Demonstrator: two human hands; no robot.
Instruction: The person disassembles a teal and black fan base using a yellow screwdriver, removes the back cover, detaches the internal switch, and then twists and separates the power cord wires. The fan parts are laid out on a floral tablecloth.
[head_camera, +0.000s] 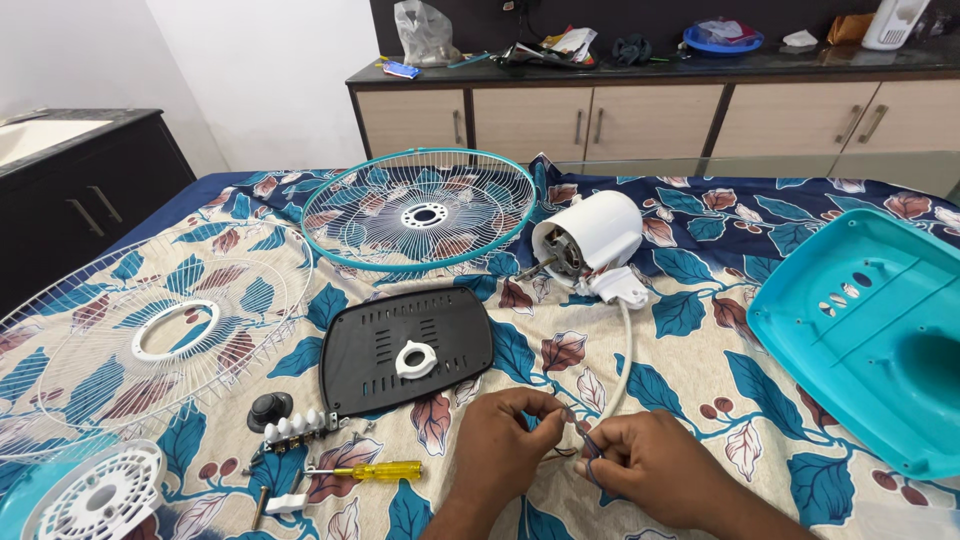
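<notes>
Together, left hand (505, 440) & right hand (645, 465) pinch thin wires (583, 440); cable (622, 360) runs lengthwise up toward fan motor (585, 240); wire ends hidden by fingers.

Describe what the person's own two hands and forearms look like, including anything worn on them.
Both the left hand and the right hand are bare: no gloves, rings, watch or bracelet show. The forearms are bare too, with no sleeve reaching into view. No markings or bandages are visible on either.

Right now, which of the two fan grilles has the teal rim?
The far grille, lying beside the white motor. The near-left grille is all white wire with a white centre ring and no coloured rim.
</notes>
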